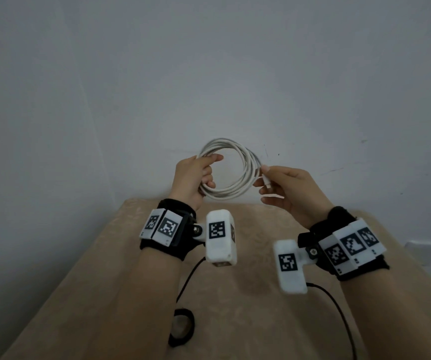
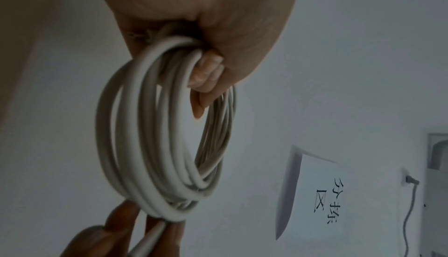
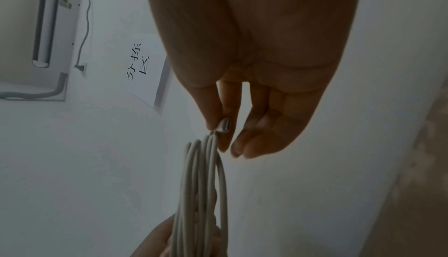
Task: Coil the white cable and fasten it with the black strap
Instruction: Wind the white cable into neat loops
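Note:
The white cable [image 1: 237,149] is wound into a round coil of several loops and held up in front of the wall. My left hand [image 1: 196,178] grips the coil's left side, fingers curled round the loops [image 2: 169,127]. My right hand [image 1: 274,183] pinches the cable's plug end [image 1: 266,181] against the coil's right side; the plug tip [image 3: 224,125] shows between thumb and forefinger, with the loops [image 3: 206,184] hanging below. The black strap [image 1: 182,327] lies as a loose ring on the beige table, below my left forearm.
The beige table [image 1: 248,294] runs from below my wrists to the plain grey wall behind. Two black camera leads [image 1: 339,307] trail over it. A paper sign [image 2: 322,200] with printed characters hangs on the wall, next to a wall outlet [image 2: 409,180].

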Available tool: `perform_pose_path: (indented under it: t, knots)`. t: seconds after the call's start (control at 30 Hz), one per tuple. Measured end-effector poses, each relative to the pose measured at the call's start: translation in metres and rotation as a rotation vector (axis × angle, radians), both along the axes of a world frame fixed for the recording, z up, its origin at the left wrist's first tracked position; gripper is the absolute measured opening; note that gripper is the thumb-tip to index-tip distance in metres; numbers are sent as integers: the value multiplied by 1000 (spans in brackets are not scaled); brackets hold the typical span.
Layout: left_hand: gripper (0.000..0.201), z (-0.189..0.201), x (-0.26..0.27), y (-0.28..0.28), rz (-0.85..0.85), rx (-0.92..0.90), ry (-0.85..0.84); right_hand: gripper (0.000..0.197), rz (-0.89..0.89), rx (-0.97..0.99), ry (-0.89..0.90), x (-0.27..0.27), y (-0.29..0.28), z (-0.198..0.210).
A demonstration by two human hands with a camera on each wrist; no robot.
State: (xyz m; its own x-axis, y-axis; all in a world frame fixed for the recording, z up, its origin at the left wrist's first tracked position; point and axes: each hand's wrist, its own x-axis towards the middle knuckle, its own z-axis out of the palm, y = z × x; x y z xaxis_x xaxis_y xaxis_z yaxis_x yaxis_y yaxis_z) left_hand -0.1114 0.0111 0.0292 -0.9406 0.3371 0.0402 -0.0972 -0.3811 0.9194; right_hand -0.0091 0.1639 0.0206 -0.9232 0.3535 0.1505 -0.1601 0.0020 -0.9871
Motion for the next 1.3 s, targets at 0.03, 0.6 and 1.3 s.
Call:
perform_pose_path:
  t: [0.03, 0.6, 1.3]
  knots:
    - [13, 0, 0, 1, 5, 14, -6, 25, -9, 3, -7, -1, -1, 0]
    - [12, 3, 3, 6, -3, 102, -69, 16, 227, -441, 99, -3, -9, 0]
    - [11, 3, -3, -3, 37, 131, -112, 18, 261, -225, 18, -3, -8, -4]
